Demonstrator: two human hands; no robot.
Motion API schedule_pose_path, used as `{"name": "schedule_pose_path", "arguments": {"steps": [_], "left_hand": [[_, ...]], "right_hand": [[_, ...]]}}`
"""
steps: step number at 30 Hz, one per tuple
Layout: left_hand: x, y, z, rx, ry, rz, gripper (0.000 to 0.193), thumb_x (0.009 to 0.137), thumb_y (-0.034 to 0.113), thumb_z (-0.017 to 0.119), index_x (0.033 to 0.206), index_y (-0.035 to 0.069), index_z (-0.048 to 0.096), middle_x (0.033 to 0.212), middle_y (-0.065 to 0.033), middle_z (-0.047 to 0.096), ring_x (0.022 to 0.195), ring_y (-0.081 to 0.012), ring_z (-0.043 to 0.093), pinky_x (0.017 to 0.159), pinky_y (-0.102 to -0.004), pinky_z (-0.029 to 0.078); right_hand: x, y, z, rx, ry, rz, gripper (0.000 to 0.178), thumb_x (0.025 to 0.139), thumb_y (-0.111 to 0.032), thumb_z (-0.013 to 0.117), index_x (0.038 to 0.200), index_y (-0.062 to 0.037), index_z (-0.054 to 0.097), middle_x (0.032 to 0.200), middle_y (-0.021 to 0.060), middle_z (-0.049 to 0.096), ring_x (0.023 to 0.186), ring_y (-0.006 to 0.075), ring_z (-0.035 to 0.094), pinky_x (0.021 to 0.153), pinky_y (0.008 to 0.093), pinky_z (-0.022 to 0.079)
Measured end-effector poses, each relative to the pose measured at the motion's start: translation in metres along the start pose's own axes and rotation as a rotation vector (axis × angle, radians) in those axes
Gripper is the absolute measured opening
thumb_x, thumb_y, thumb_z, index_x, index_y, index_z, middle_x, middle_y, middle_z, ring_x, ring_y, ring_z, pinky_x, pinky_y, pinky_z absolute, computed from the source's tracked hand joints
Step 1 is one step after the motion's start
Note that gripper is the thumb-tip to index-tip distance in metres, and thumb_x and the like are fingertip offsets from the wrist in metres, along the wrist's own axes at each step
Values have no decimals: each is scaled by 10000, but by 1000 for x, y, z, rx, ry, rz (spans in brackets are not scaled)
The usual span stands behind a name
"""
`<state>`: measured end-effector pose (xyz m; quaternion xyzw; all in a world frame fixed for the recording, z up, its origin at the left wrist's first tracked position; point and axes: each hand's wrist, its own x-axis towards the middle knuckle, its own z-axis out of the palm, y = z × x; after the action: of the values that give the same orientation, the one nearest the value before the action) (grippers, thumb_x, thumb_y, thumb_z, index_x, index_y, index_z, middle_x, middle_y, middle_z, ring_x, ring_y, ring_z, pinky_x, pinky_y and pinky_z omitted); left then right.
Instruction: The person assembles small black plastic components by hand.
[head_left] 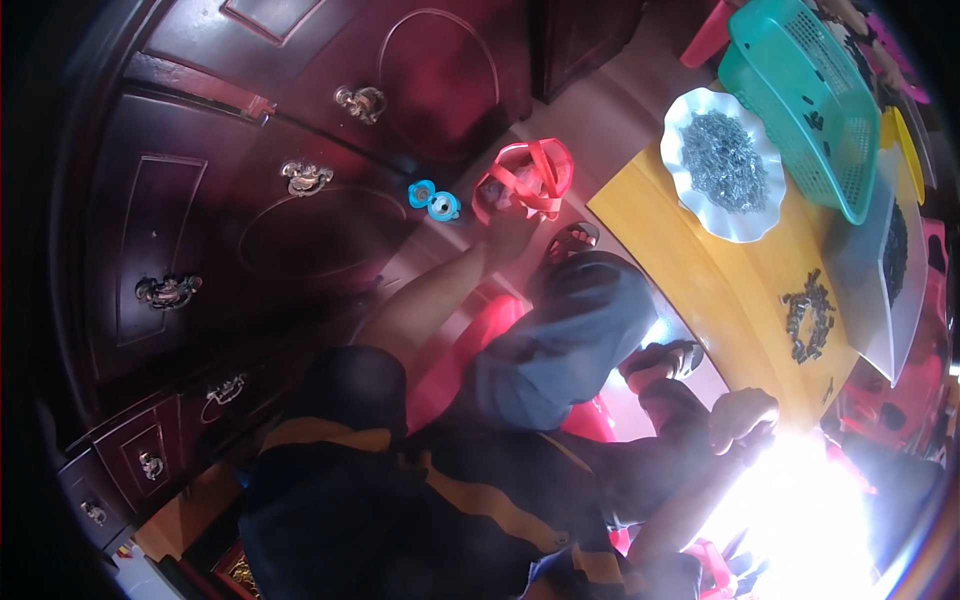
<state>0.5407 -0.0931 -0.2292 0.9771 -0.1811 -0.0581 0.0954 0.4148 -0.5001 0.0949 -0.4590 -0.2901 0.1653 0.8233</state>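
My left hand [512, 226] reaches down to a red basket [564, 165] with crossing red straps, on the floor to the left. Pale, crumpled-looking stuff lies inside it. The fingers are hidden at the basket's near rim, so their grip does not show. My right hand [742, 420] hovers by the near edge of the yellow table [690, 275], its fingers curled in; what they hold, if anything, is lost in glare. On the table, small dark and shiny pieces [808, 318] form a rough ring. Beyond them stands a white scalloped bowl [745, 230] heaped with small glassy, silvery pieces.
A teal perforated basket [755, 70] holds a few dark pieces. Next to it stands a white tray [865, 290] with dark pieces. An open turquoise round container [443, 207] lies beside the dark red cabinet [330, 230]. Strong glare [800, 520] washes out the lower right.
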Motion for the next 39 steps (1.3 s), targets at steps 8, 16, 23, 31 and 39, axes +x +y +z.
{"name": "schedule_pose_path", "arguments": {"steps": [8,16,23,31,39], "left_hand": [[19,-15,24,83,89,26,265,980,213,532,1194,112,651,942,-154,687,793,-294,706,611,-471,566],[13,-68,-8,159,313,-239,278,934,153,529,1195,82,593,1054,-145,693,884,-318,724,674,-463,613],[-24,11,-90,28,11,-137,361,961,148,511,1312,104,581,1316,-158,622,1103,-386,671,949,-520,548],[-57,49,-213,-105,-521,-7,237,921,275,688,996,51,715,973,-197,723,951,-378,702,815,-477,549],[-81,233,-391,-581,108,914,162,824,112,715,976,65,688,913,-66,689,836,-244,697,673,-375,575]], "right_hand": [[-4,-14,2,-56,38,-25,367,998,-340,653,826,-18,608,622,137,674,515,217,631,524,304,484],[-3,-25,-16,-91,-49,0,184,960,-184,627,836,-48,616,562,105,655,473,218,623,538,323,487],[-23,-33,-34,-70,-97,-76,272,888,-288,774,927,-69,619,620,78,693,539,196,662,625,313,512],[-37,-32,-35,-34,14,-149,454,817,-397,859,962,-28,639,686,107,694,570,218,653,577,314,471],[-74,-50,-43,-228,323,-109,502,875,-480,795,979,-58,544,678,35,600,603,166,546,638,310,425]]}}
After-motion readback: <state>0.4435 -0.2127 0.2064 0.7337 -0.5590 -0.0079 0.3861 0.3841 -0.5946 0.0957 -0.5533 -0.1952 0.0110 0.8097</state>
